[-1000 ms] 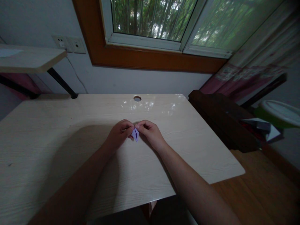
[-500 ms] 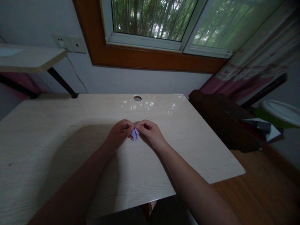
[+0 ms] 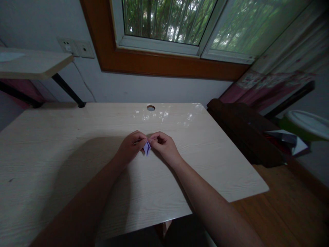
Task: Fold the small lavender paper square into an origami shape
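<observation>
A small piece of folded purple paper hangs between my hands, its pointed end down and a slit along its middle. My left hand pinches its upper left side between thumb and fingers. From the other side my right hand grips the top right of the paper, thumb against curled fingertips. Both hands are over the middle of the pale wooden desk. The top of the paper is covered by my fingertips.
A round cable hole lies near the desk's back edge. At the left stands a raised shelf on black legs. Beyond the desk's right edge is a dark wooden piece of furniture. A window is behind.
The lower point of the folded paper has swung slightly left, and its slit shows at a different angle. Both hands keep their pinch in nearly the same place.
</observation>
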The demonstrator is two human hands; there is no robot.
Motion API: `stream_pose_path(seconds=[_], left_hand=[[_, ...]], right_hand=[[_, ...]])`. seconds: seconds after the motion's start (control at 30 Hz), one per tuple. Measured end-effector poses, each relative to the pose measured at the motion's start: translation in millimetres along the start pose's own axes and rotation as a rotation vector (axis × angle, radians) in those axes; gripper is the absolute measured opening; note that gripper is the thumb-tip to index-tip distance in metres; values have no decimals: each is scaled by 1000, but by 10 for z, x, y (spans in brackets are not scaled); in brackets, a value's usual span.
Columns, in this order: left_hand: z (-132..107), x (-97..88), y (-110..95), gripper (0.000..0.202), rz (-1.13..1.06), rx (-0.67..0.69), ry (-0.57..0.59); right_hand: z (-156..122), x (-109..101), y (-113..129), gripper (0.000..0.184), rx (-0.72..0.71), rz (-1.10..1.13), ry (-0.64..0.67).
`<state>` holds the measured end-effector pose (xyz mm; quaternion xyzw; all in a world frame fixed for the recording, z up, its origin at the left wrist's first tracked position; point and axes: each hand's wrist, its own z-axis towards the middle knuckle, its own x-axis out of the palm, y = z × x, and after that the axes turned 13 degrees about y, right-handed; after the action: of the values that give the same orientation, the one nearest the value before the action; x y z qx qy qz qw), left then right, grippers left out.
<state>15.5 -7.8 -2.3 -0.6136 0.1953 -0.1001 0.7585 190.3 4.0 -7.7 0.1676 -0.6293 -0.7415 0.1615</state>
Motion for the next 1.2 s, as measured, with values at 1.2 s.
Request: stream_pose_path(seconds=[1.2], left_hand=[[16, -45, 22, 20, -79, 28, -119]], right_hand=[[-7, 60, -48, 30, 51, 263, 83]])
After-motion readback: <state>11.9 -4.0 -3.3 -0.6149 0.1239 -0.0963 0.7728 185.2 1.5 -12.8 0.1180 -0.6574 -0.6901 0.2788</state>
